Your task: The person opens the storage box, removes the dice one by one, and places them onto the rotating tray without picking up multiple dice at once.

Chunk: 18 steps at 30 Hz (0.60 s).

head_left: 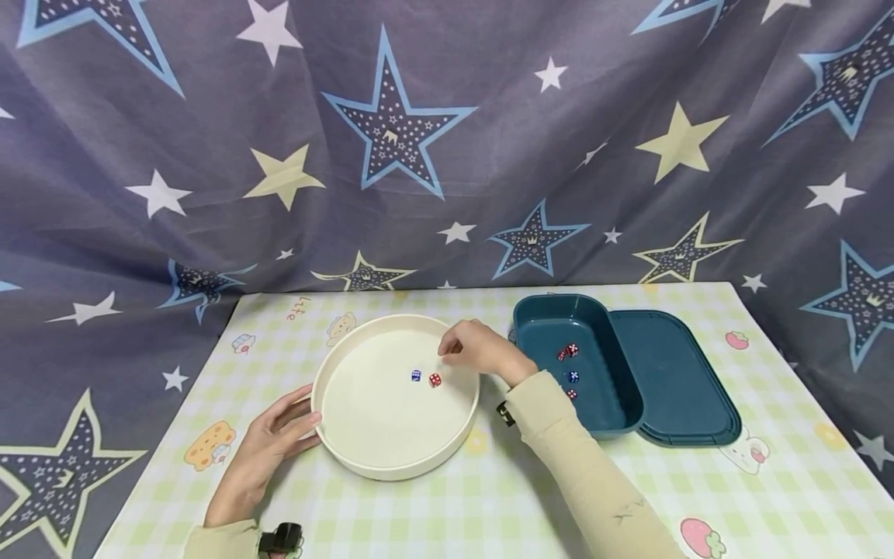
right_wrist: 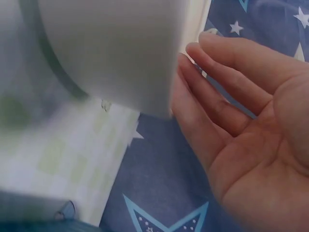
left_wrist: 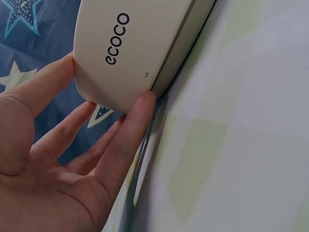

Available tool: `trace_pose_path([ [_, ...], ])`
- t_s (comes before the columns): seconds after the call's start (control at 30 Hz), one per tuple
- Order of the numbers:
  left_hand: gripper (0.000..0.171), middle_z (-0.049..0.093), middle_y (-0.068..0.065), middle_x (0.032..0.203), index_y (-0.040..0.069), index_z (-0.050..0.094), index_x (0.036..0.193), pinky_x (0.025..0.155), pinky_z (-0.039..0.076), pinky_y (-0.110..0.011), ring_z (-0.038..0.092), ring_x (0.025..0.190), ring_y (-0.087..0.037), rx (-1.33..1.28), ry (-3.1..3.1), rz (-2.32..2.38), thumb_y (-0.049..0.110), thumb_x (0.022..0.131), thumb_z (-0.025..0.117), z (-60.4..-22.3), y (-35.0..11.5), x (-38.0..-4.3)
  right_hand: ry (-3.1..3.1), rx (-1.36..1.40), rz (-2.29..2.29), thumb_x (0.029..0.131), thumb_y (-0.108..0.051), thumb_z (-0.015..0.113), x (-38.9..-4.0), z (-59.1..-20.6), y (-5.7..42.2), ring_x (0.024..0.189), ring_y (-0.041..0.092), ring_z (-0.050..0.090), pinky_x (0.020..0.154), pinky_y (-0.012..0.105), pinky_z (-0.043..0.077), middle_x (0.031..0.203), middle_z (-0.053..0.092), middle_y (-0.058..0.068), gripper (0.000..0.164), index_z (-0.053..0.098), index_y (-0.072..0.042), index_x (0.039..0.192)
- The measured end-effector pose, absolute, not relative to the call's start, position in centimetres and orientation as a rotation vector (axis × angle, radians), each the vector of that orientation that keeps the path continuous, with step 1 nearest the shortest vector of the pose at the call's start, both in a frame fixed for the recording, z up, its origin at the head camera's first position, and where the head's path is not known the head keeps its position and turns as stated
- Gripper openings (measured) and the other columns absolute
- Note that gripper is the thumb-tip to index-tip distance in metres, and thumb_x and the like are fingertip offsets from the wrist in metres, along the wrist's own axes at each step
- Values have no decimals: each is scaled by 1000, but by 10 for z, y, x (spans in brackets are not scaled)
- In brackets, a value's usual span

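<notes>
A round cream tray (head_left: 391, 472) stands on the table, with a blue die (head_left: 416, 376) and a red die (head_left: 435, 380) lying inside. My left hand (head_left: 285, 427) steadies its left side: in the left wrist view the thumb touches the rim and the fingertips rest along the outer wall marked "ecoco". Over the tray's right part reaches my right hand (head_left: 478, 348), fingers loosely bent and fingertips close above and right of the red die. The right wrist view shows these fingers (right_wrist: 217, 104) bent beside the tray wall, with no die visible between them.
To the right stands a dark teal box (head_left: 618, 365) holding several red and blue dice (head_left: 573, 376). Its flat lid (head_left: 680, 380) lies against its right side. A checked tablecloth (head_left: 433, 520) covers the table, and a starry curtain (head_left: 489, 155) hangs behind.
</notes>
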State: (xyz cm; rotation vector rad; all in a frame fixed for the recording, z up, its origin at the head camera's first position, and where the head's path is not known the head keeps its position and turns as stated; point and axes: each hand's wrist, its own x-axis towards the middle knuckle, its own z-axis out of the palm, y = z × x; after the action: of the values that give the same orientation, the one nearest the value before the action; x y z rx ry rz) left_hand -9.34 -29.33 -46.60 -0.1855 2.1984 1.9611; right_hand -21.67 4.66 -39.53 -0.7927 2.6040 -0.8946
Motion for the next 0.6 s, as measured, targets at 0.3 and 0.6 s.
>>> trace_pose_path([
  [0.3, 67, 42, -19, 148, 12, 36, 154, 92, 60, -31, 65, 110, -6, -187, 2191, 1984, 22, 96, 68, -466, -293, -94, 2619, -787, -899, 94, -8, 69, -220, -382, 64, 88, 16, 66, 80, 26, 58, 98, 73, 5, 13, 75, -2, 104],
  [0.6, 67, 45, -16, 146, 12, 36, 154, 92, 60, -31, 65, 110, -6, -197, 2173, 1993, 22, 96, 68, -467, -293, -94, 2641, -757, -917, 95, -10, 67, -222, -379, 84, 95, 21, 66, 86, 32, 59, 101, 74, 6, 16, 75, -3, 107],
])
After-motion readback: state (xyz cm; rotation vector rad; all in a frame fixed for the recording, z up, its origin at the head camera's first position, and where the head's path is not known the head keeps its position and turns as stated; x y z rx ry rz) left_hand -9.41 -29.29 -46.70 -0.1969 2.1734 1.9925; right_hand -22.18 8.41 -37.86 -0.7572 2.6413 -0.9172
